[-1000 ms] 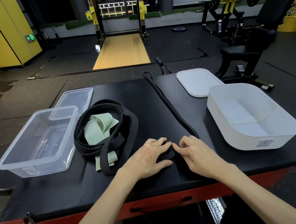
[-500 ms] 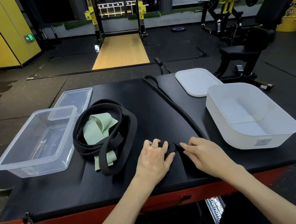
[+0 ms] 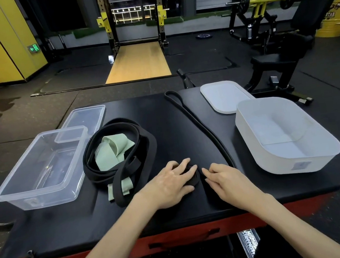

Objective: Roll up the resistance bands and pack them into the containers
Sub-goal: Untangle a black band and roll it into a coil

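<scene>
— Head view: where is the black band (image 3: 199, 124)?
— Middle of the worktop (image 3: 162, 112), with its rolled end under the left hand (image 3: 172, 181), grip flat and open.
— Right hand (image 3: 229, 179)?
— Fingers curled beside the roll; can't tell its grip.

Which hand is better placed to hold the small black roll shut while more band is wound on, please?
Left hand: its fingers lie across the roll. The right hand sits beside it, by the loose run of the long black band, likely better for feeding.
</scene>
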A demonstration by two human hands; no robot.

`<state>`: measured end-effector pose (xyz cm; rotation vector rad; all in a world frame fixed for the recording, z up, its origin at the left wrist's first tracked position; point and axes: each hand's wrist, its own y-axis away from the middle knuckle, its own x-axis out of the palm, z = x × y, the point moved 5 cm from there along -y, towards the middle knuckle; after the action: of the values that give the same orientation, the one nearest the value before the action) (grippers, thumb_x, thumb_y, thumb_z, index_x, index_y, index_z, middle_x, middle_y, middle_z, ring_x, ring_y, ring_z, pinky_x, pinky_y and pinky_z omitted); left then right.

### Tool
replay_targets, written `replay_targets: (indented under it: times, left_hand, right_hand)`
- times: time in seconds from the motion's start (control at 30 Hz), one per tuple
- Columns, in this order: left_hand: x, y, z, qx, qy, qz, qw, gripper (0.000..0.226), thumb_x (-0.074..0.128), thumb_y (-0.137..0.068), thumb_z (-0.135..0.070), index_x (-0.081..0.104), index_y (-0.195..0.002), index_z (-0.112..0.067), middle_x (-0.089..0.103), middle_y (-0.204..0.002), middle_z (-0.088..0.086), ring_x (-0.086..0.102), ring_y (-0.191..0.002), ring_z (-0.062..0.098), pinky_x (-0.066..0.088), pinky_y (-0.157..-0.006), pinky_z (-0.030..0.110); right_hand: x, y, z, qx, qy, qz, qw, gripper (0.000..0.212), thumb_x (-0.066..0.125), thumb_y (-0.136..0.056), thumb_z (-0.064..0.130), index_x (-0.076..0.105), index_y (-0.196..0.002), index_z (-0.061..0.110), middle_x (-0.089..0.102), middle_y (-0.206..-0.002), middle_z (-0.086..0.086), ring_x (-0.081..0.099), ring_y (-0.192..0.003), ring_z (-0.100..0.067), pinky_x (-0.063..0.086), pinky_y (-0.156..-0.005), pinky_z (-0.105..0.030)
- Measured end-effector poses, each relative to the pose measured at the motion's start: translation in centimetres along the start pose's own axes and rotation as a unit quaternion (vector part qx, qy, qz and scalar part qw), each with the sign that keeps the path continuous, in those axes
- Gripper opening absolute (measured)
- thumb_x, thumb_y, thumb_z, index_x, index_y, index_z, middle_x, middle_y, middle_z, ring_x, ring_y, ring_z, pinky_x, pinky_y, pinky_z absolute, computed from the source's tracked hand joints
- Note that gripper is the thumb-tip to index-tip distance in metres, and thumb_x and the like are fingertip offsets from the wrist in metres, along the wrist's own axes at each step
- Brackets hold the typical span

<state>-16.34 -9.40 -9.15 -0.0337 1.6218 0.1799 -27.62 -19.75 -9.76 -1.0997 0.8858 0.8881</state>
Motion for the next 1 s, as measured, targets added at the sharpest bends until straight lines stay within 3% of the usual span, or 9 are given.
replay_targets:
  times: [0.13, 0.27, 0.4, 0.57, 0.67, 0.77, 0.83, 0.9, 1.0]
  left_hand:
    - [-0.1, -0.5, 0.9, 0.033, -0.008, -0.008, 0.999, 0.052, 0.036, -0.1, -0.041, 0.02, -0.149, -0.031, 0.013, -0.157, 0.0, 0.026, -0.129, 0.028, 0.023, -0.111, 0.03]
    - [0.3, 0.2, 0.7, 0.011, 0.018, -0.073, 0.997, 0.056, 0.026, -0.095, -0.05, 0.034, -0.145, -0.026, 0.026, -0.154, 0.002, 0.037, -0.122, 0.026, 0.019, -0.108, 0.024]
    - [1.2, 0.4, 0.3, -0.025, 0.057, -0.136, 0.989, 0.06, 0.024, -0.091, -0.05, 0.053, -0.133, -0.019, 0.047, -0.142, 0.006, 0.051, -0.109, 0.03, 0.036, -0.102, 0.031]
    - [1.7, 0.2, -0.5, -0.118, 0.07, -0.16, 0.978, 0.057, 0.03, -0.095, -0.056, 0.039, -0.143, -0.028, 0.031, -0.151, -0.008, 0.037, -0.113, 0.023, 0.038, -0.1, 0.026]
    - [1.3, 0.5, -1.4, -0.173, 0.061, -0.185, 0.965, 0.064, 0.023, -0.089, -0.06, 0.048, -0.137, -0.026, 0.041, -0.147, -0.005, 0.044, -0.103, 0.021, 0.046, -0.091, 0.025]
    - [1.4, 0.4, -1.4, -0.153, 0.112, -0.154, 0.97, 0.063, 0.035, -0.091, -0.059, 0.034, -0.145, -0.027, 0.03, -0.151, -0.01, 0.035, -0.113, 0.02, 0.039, -0.099, 0.026]
    - [1.1, 0.2, -0.2, -0.136, 0.198, -0.112, 0.964, 0.066, 0.045, -0.09, -0.057, 0.028, -0.147, -0.028, 0.035, -0.147, -0.012, 0.035, -0.117, 0.02, 0.036, -0.102, 0.029]
    - [0.1, -0.1, 1.7, -0.138, 0.275, -0.113, 0.945, 0.058, 0.047, -0.092, -0.051, 0.035, -0.145, -0.029, 0.05, -0.138, -0.003, 0.046, -0.122, 0.022, 0.036, -0.104, 0.03]
    - [-1.4, -1.1, 3.1, -0.134, 0.209, -0.098, 0.964, 0.042, 0.051, -0.095, -0.03, 0.05, -0.136, -0.024, 0.063, -0.124, 0.003, 0.055, -0.116, 0.024, 0.041, -0.101, 0.036]
  right_hand:
    - [0.0, 0.0, -0.2, 0.002, -0.004, 0.002, 1.0, 0.034, 0.051, -0.09, 0.022, 0.065, -0.116, 0.006, 0.049, -0.077, 0.004, 0.053, -0.062, -0.016, 0.043, -0.056, -0.023]
    - [-0.1, 0.1, 0.1, 0.009, 0.007, -0.005, 1.0, 0.034, 0.052, -0.089, 0.023, 0.066, -0.114, 0.006, 0.051, -0.075, 0.004, 0.055, -0.061, -0.015, 0.045, -0.056, -0.022]
    - [0.0, 0.5, 0.1, 0.036, 0.008, -0.039, 0.999, 0.03, 0.061, -0.086, 0.021, 0.069, -0.11, 0.005, 0.055, -0.074, 0.001, 0.058, -0.06, -0.017, 0.045, -0.051, -0.021]
    - [0.2, 0.5, 0.7, 0.047, -0.034, -0.036, 0.998, 0.035, 0.07, -0.084, 0.014, 0.065, -0.118, 0.011, 0.053, -0.078, -0.001, 0.055, -0.062, -0.018, 0.045, -0.05, -0.025]
    - [0.6, 0.3, 1.0, 0.03, -0.036, -0.035, 0.998, 0.034, 0.069, -0.084, 0.009, 0.067, -0.118, 0.014, 0.047, -0.079, -0.001, 0.049, -0.06, -0.017, 0.04, -0.048, -0.021]
    - [0.7, 0.2, 0.9, 0.016, -0.027, -0.037, 0.999, 0.036, 0.075, -0.078, 0.003, 0.069, -0.112, 0.011, 0.048, -0.077, -0.002, 0.05, -0.061, -0.018, 0.039, -0.051, -0.019]
    - [0.6, 0.0, 0.8, 0.001, -0.019, -0.034, 0.999, 0.038, 0.076, -0.074, 0.001, 0.07, -0.11, 0.01, 0.05, -0.077, -0.003, 0.052, -0.062, -0.019, 0.036, -0.054, -0.017]
    - [0.5, -0.1, 0.8, -0.005, -0.018, -0.036, 0.999, 0.038, 0.076, -0.074, 0.0, 0.071, -0.109, 0.011, 0.051, -0.077, -0.003, 0.052, -0.061, -0.019, 0.036, -0.055, -0.017]
    - [0.4, -0.1, 0.8, -0.009, -0.024, -0.038, 0.999, 0.035, 0.077, -0.075, 0.002, 0.072, -0.108, 0.01, 0.051, -0.077, -0.002, 0.051, -0.061, -0.018, 0.038, -0.054, -0.017]
